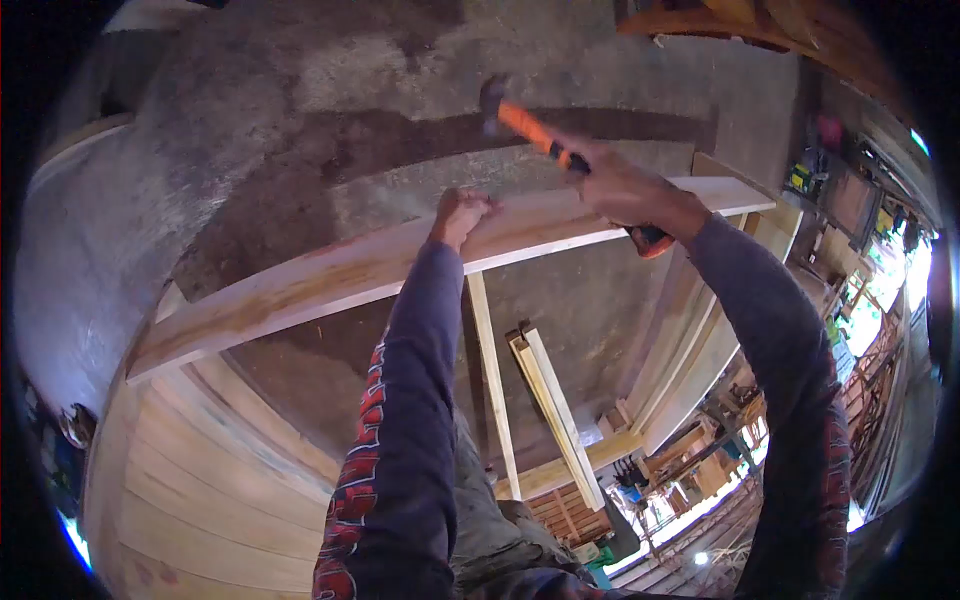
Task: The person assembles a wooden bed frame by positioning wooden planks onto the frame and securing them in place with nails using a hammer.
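Observation:
An orange and black hammer is gripped in my right hand, raised over the board with its dark head pointing up and left. A long pale wooden board runs across the view below both hands. On its far edge, near the middle, my left hand is closed, its fingertips pinched together. Whatever those fingers hold, if anything, is too small to make out. An upright wooden strip meets the board's near edge just below my left hand.
Curved wooden slats lie at the lower left. Two narrow wooden pieces stand right of the upright strip. A wall is beyond the board. Stacked timber and tools fill the right side.

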`<action>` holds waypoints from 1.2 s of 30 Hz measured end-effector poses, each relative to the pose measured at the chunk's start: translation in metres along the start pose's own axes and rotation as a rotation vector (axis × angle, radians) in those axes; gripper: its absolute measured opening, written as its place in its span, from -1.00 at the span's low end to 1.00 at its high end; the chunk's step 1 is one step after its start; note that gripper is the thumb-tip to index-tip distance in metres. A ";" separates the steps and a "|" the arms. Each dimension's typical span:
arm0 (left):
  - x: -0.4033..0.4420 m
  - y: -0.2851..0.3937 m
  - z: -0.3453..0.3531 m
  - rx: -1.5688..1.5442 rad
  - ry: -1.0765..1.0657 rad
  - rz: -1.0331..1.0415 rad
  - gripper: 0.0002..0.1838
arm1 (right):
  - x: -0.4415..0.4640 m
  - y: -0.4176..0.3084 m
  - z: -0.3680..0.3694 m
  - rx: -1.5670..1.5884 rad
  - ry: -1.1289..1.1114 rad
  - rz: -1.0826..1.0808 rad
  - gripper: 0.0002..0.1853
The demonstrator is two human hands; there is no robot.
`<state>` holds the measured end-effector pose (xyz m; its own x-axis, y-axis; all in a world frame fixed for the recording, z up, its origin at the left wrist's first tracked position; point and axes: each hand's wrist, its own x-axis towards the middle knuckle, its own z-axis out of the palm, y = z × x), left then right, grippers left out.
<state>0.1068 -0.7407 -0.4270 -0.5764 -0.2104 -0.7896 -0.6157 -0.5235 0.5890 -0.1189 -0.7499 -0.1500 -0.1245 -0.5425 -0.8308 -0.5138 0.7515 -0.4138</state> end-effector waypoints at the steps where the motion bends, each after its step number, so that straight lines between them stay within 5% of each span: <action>1: -0.003 -0.004 -0.003 0.082 -0.015 0.069 -0.59 | 0.002 -0.008 -0.012 -0.009 -0.004 -0.009 -0.33; 3: -0.045 0.016 -0.023 0.349 0.112 0.052 -0.52 | -0.001 -0.024 -0.027 -0.099 0.210 0.025 -0.35; 6: -0.129 0.037 -0.068 1.191 0.201 0.047 -0.58 | -0.006 -0.034 -0.020 0.014 0.402 0.099 -0.38; 7: -0.146 0.042 -0.071 1.293 0.271 0.031 -0.60 | 0.008 0.023 0.014 -0.023 0.397 -0.202 -0.38; 8: -0.163 0.047 -0.073 1.391 0.342 0.008 -0.61 | 0.006 0.037 0.026 -0.066 0.228 -0.211 -0.38; 9: -0.173 0.056 -0.069 1.247 0.364 -0.106 -0.60 | 0.003 0.050 0.039 -0.105 0.059 -0.223 -0.39; 10: -0.177 0.066 -0.071 1.105 0.378 -0.210 -0.57 | -0.016 0.023 0.034 -0.138 -0.262 0.069 -0.40; 11: -0.173 0.076 -0.074 1.103 0.382 -0.199 -0.57 | -0.014 0.023 0.029 -0.143 -0.251 0.070 -0.40; 15: -0.170 0.083 -0.075 1.027 0.307 -0.291 -0.57 | 0.005 0.021 -0.004 0.042 0.311 -0.057 -0.43; 16: -0.169 0.079 -0.075 1.050 0.301 -0.279 -0.56 | -0.008 -0.033 -0.035 0.015 0.282 0.229 -0.44; 17: -0.170 0.074 -0.074 1.045 0.301 -0.282 -0.56 | -0.007 -0.037 -0.027 0.010 0.279 0.228 -0.44; 19: -0.171 0.068 -0.068 1.028 0.441 -0.241 -0.61 | -0.004 -0.030 -0.007 0.066 0.681 0.018 -0.44; 22: -0.173 0.068 -0.073 1.045 0.389 -0.215 -0.62 | -0.011 0.012 0.029 0.056 0.197 -0.270 -0.38; 24: -0.172 0.069 -0.075 1.046 0.416 -0.185 -0.63 | -0.016 -0.003 0.030 -0.099 -0.275 0.161 -0.34; 25: -0.171 0.066 -0.072 1.034 0.441 -0.177 -0.64 | -0.010 0.004 0.030 -0.109 -0.273 0.160 -0.34; 27: -0.171 0.059 -0.072 1.022 0.471 -0.147 -0.65 | 0.005 0.028 0.046 0.063 0.381 -0.444 -0.30; 28: -0.171 0.055 -0.070 1.008 0.499 -0.110 -0.65 | -0.001 0.009 0.039 0.067 0.375 -0.439 -0.30; 29: -0.175 0.052 -0.069 1.004 0.497 -0.119 -0.65 | -0.009 -0.034 0.019 0.057 0.346 -0.098 -0.29; 31: -0.171 0.057 -0.072 0.997 0.459 -0.147 -0.66 | -0.008 -0.031 0.021 0.044 0.333 0.237 -0.28; 34: -0.176 0.063 -0.072 0.978 0.475 -0.081 -0.63 | -0.008 0.024 0.063 -0.093 0.229 -0.220 -0.22; 36: -0.172 0.068 -0.075 0.982 0.469 -0.075 -0.62 | -0.030 -0.034 0.034 -0.111 -0.213 0.116 -0.29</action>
<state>0.2042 -0.8021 -0.2643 -0.3853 -0.6083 -0.6939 -0.9213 0.2955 0.2526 -0.0688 -0.7462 -0.1238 -0.0125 -0.3556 -0.9346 -0.5977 0.7519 -0.2781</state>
